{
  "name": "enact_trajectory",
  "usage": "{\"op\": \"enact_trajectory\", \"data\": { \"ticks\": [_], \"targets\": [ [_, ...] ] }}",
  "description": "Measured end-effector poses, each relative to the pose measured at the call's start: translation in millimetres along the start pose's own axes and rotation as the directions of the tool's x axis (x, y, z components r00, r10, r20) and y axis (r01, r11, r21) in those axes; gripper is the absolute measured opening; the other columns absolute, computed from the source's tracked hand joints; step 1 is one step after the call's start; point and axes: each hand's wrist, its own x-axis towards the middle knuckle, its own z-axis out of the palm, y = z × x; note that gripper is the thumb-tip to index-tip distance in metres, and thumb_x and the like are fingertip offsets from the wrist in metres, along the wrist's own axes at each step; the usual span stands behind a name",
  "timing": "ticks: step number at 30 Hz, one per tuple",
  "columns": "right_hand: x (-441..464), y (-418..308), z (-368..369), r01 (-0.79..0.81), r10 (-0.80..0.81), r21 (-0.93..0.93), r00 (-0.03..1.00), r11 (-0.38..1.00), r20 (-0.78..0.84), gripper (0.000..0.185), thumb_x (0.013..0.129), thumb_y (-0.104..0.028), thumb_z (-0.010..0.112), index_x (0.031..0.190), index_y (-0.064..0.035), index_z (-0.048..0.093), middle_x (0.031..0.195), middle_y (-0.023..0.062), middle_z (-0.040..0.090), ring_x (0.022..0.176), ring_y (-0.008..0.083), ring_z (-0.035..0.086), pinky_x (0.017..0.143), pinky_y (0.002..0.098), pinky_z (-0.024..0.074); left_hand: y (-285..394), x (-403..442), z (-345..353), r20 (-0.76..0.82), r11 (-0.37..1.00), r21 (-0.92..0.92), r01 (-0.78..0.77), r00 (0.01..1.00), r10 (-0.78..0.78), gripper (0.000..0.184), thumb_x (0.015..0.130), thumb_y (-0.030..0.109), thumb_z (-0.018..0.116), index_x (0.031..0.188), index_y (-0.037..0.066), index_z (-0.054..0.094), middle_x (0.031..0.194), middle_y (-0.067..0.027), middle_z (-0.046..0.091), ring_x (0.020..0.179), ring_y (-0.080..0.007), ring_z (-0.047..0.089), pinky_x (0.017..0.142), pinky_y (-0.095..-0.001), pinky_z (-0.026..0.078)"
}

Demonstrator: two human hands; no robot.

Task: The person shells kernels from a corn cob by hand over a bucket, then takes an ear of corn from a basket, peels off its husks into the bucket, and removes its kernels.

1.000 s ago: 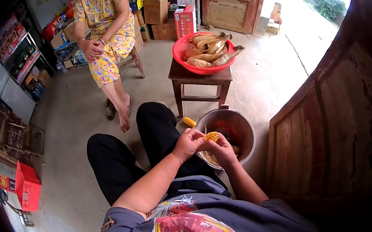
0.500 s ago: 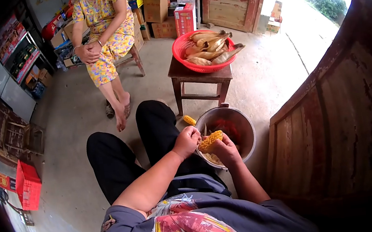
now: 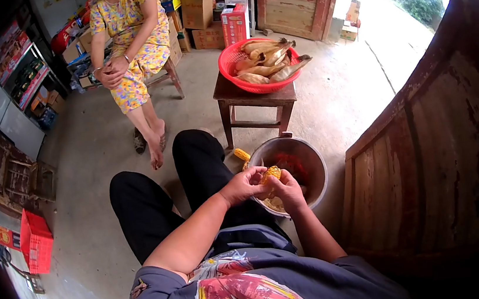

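Observation:
A yellow corn cob [image 3: 271, 173] is held over the metal basin [image 3: 320, 184], tilted so that one end faces up. My right hand [image 3: 288, 191] is closed around its right side. Fingers of my left hand [image 3: 244, 187] press against the cob's left side, partly hiding it. Pale bits lie in the bottom of the basin, with something reddish along its inner wall. Another corn cob [image 3: 241, 154] lies just outside the rim, to the left, with more yellow close below it.
Beyond the basin, a wooden stool [image 3: 254, 97] bears a red plastic basket [image 3: 230, 75] of corn in dry husks. A seated person [image 3: 128, 50] rests both hands on a knee. A wooden door panel [image 3: 414, 182] stands at right; a red crate [image 3: 36, 240] is at left.
My left hand has moved right onto the cob. The cob has turned from lying sideways to pointing more away from me, showing its end.

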Motion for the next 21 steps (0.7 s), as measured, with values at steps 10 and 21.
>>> {"op": "enact_trajectory", "data": {
  "ticks": [10, 21],
  "targets": [
    [8.4, -14.8, -22.3, -0.005, 0.007, 0.044, 0.999, 0.999, -0.043, 0.022, 0.099, -0.024, 0.052, 0.103, -0.0042, 0.06, 0.089, 0.0032, 0.064, 0.075, 0.012, 0.061, 0.07, 0.0256, 0.051, 16.4, -6.2, -9.5, 0.11, 0.876, -0.47, 0.109, 0.992, -0.064, 0.048, 0.093, 0.012, 0.056, 0.137, 0.001, 0.043, 0.126, -0.0098, 0.058, 0.112, -0.0181, 0.059, 0.096, -0.0319, 0.047],
    [13.5, -33.7, -1.1, 0.014, -0.021, -0.146, 0.999, 0.989, -0.046, 0.024, 0.099, -0.028, 0.053, 0.087, -0.008, 0.059, 0.074, -0.0033, 0.054, 0.066, 0.0056, 0.051, 0.061, 0.0206, 0.0425, 17.0, -5.3, -7.6, 0.151, 0.837, -0.53, 0.134, 0.987, -0.062, 0.047, 0.095, 0.007, 0.047, 0.14, -0.004, 0.037, 0.132, -0.0164, 0.053, 0.119, -0.0252, 0.056, 0.105, -0.0372, 0.041]
  ]
}}
